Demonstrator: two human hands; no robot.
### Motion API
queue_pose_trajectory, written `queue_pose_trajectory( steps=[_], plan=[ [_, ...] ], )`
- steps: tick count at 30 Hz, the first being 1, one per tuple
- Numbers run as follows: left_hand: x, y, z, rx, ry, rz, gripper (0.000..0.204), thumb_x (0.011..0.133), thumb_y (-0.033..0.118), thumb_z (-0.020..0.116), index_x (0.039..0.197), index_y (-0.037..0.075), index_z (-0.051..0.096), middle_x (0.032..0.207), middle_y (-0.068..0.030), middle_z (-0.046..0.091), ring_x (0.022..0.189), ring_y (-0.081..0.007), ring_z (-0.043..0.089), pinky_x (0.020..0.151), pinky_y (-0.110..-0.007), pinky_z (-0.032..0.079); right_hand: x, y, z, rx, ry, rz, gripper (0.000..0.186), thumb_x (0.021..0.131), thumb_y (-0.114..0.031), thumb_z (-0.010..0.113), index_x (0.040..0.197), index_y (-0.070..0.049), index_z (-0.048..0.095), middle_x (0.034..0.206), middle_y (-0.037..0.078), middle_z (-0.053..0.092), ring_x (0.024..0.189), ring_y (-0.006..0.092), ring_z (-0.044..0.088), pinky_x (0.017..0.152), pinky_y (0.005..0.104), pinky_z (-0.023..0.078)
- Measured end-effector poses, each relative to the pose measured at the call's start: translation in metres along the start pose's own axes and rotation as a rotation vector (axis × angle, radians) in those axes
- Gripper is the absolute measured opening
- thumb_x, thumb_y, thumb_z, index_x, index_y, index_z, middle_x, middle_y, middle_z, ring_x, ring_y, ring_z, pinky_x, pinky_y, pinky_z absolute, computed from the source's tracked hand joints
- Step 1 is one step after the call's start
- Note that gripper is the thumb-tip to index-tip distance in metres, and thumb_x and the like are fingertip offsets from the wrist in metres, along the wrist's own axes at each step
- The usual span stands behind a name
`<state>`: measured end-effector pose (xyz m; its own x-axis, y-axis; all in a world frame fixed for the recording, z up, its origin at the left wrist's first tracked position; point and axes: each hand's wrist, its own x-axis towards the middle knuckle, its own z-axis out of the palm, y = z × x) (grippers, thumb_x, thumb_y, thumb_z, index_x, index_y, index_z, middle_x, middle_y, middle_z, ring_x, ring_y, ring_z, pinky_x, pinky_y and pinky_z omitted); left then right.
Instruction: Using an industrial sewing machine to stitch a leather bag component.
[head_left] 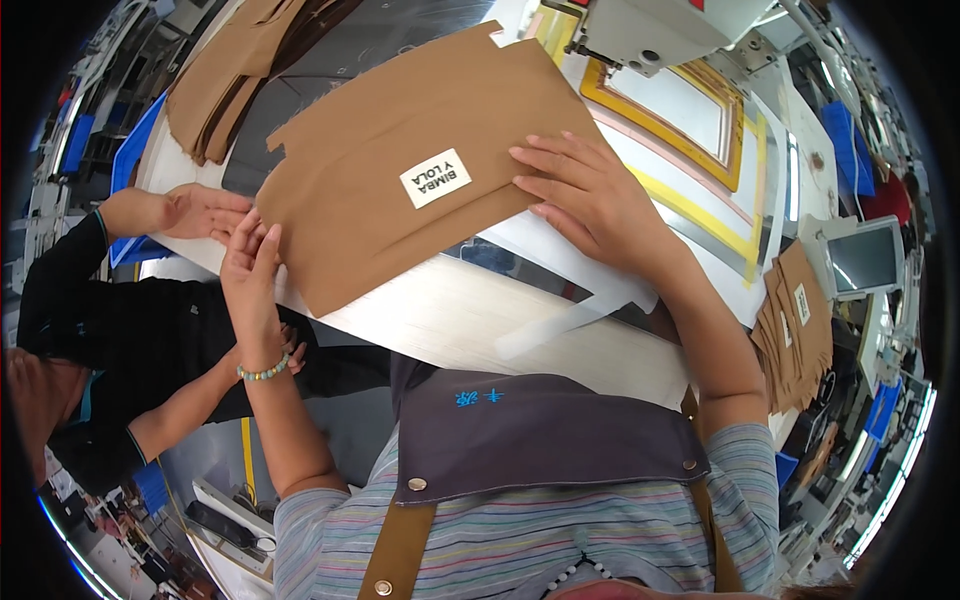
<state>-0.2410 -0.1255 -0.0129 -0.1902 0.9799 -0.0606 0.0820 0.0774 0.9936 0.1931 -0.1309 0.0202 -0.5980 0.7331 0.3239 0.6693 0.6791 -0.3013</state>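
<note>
A brown fabric panel (350,215) with a small white label (436,179) sewn or stuck on it lies slanted over the work table. My left hand (252,270) grips the panel's left edge between thumb and fingers, a beaded bracelet at the wrist. My right hand (590,200) lies on the panel's right side with its fingers stretched out and spread, holding nothing. Close beside my left hand is another person's hand (195,212), palm up, its fingertips near the panel's edge.
A co-worker in black (130,310) stands at my left. Brown fabric pieces (225,75) are stacked at the far left; labelled ones (797,325) hang at right. A sewing machine head (650,35) stands over a yellow frame template (735,170). A small screen (865,255) is at the right.
</note>
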Motion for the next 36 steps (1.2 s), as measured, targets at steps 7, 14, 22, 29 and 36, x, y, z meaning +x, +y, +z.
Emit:
queue_pose_trajectory(
  steps=[7,14,22,29,36],
  plan=[
    [-0.006,-0.004,0.010,0.289,0.055,0.148,0.036,0.102,0.008,0.075,0.135,-0.005,0.066,0.104,-0.0015,0.072,0.093,-0.0063,0.066,0.081,-0.019,0.050,-0.002,0.012,-0.001,-0.032,0.362,0.146,0.013,0.094,-0.013,0.076,0.104,-0.004,0.080,0.119,0.010,0.078,0.119,0.0316,0.070,0.098,0.0448,0.056],
    [-0.013,0.014,0.019,0.666,0.350,0.432,0.023,0.099,0.013,0.078,0.114,-0.001,0.069,0.091,-0.0041,0.073,0.070,-0.0070,0.061,0.062,-0.023,0.046,-0.006,0.018,0.000,0.038,0.391,0.206,0.014,0.094,-0.011,0.077,0.104,-0.002,0.080,0.115,0.011,0.079,0.117,0.0320,0.071,0.098,0.0441,0.056],
    [-0.015,0.027,0.001,0.998,0.629,0.771,0.026,0.097,0.008,0.075,0.121,0.000,0.068,0.126,-0.0150,0.068,0.111,-0.0267,0.066,0.096,-0.039,0.052,-0.003,0.015,0.000,0.014,0.328,0.216,0.012,0.093,-0.010,0.076,0.102,-0.003,0.080,0.116,0.011,0.079,0.120,0.0327,0.069,0.102,0.0448,0.055],
    [-0.034,0.037,0.012,1.066,0.458,0.962,0.031,0.092,0.000,0.071,0.123,0.003,0.072,0.137,-0.0155,0.066,0.132,-0.0351,0.060,0.111,-0.048,0.046,-0.002,0.014,-0.002,0.045,0.201,0.180,0.018,0.092,-0.007,0.074,0.110,-0.002,0.077,0.132,0.013,0.073,0.131,0.0368,0.063,0.109,0.0450,0.050],
    [-0.045,0.014,0.077,0.751,-0.259,0.876,0.055,0.090,0.028,0.082,0.139,0.012,0.067,0.157,-0.0116,0.056,0.153,-0.0384,0.043,0.119,-0.052,0.041,0.002,-0.002,-0.004,0.031,-0.067,0.043,0.049,0.089,-0.024,0.079,0.134,-0.007,0.070,0.158,0.014,0.056,0.150,0.0408,0.044,0.125,0.0563,0.031]
  ],
)
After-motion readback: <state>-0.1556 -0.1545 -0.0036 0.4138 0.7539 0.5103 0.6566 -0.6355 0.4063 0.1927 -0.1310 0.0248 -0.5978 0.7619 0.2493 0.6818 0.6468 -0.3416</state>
